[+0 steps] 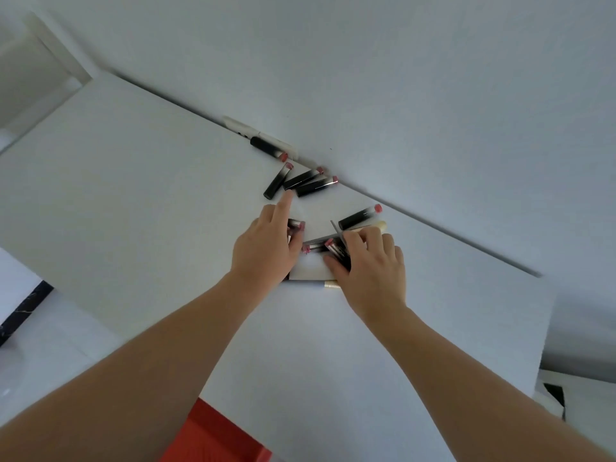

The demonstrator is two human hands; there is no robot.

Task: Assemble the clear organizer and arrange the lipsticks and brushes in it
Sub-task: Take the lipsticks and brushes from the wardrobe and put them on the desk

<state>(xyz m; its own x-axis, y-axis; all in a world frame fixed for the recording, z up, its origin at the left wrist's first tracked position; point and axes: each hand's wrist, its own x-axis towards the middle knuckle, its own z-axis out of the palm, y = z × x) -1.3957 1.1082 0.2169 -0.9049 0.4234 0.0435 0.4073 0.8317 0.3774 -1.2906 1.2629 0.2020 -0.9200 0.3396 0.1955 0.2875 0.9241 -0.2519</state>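
Both of my hands are working over the white table (133, 201), close together near its far edge. My left hand (266, 248) is lying palm down with its index finger stretched straight out, the tip just beside the near end of a loose cluster of three lipsticks (301, 181); under its palm I am covering another lipstick (296, 225), whose pink end is peeking out on the right. My right hand (370, 265) is curling its fingers around a black lipstick (338, 253), thumb pressing on its near side. A clear organizer piece (313, 266) is lying flat between my hands, hard to make out apart from its edges. One more lipstick (360, 216) is resting just beyond my right fingers, beside a cream-colored tube (375, 226). Farther left along the wall, a lipstick (268, 147) is lying against pale brush handles (243, 126). Something red (213, 435) is showing below the near table edge.
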